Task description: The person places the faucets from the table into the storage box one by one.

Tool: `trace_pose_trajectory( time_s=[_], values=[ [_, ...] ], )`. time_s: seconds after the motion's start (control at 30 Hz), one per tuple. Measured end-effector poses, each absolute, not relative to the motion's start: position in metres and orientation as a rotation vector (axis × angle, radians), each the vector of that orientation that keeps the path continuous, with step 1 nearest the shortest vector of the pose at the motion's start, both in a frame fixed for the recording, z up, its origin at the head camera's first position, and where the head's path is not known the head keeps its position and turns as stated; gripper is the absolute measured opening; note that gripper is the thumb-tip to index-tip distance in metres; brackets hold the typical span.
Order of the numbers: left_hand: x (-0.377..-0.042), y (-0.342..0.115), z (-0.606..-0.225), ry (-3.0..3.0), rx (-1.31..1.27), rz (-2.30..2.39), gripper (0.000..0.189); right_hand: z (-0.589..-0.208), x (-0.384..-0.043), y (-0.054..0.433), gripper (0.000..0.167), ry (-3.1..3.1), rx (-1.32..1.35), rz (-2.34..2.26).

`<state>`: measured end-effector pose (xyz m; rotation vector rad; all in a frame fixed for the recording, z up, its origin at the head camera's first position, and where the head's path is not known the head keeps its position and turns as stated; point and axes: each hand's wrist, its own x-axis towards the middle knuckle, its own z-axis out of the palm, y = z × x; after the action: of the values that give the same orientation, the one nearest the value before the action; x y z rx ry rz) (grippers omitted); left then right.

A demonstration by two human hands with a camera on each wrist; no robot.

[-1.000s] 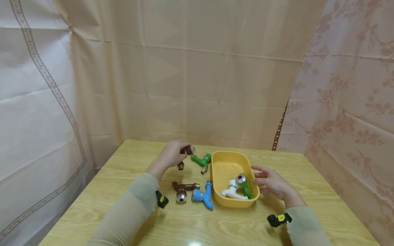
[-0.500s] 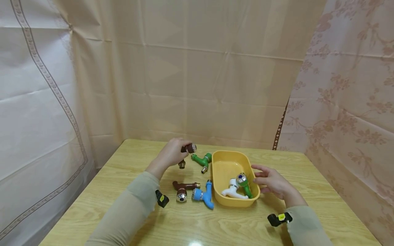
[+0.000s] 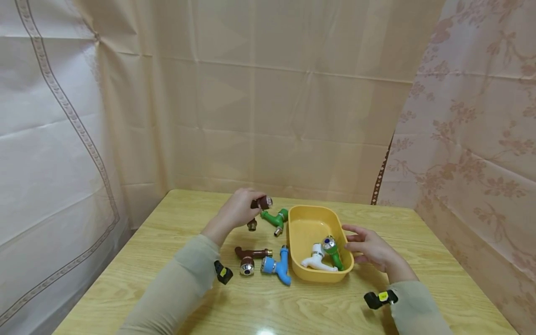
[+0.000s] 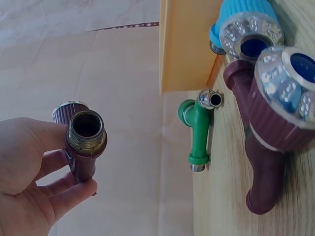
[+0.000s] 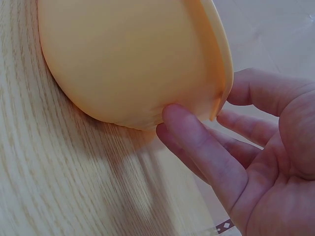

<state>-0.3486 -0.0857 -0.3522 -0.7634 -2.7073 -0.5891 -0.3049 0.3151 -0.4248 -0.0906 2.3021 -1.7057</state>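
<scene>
My left hand (image 3: 237, 210) grips a dark brown tap (image 3: 263, 203) with a ribbed, chrome-capped knob, held up over the far left of the table. In the left wrist view the threaded open end of this tap faces the camera. My right hand (image 3: 370, 249) touches the right wall of a yellow plastic basin (image 3: 296, 260) with loosely extended fingers. Inside the basin lie a white tap (image 3: 317, 261) and a green tap (image 3: 333, 256) with a chrome cap. Just right of the held tap, another green tap (image 3: 274, 219) lies on the table.
A second brown tap (image 3: 253, 254) and a blue tap (image 3: 278, 266) lie left of the basin, nearer the front. All stand on a light wood table (image 3: 318, 307). Beige curtains (image 3: 276, 116) hang behind and at both sides. Each wrist carries a small black camera (image 3: 378, 298).
My left hand has moved slightly right with the brown tap, toward the green tap on the table. The right hand and the basin stay almost where they were.
</scene>
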Motion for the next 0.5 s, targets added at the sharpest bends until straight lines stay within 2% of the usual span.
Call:
trace_pose_trajectory(
  time_s=[0.5],
  values=[
    [-0.345, -0.069, -0.350, -2.658, -0.843, -0.587, 0.037, -0.424, -0.303, 0.313, 0.072, 2.306, -0.087, -1.710]
  ],
)
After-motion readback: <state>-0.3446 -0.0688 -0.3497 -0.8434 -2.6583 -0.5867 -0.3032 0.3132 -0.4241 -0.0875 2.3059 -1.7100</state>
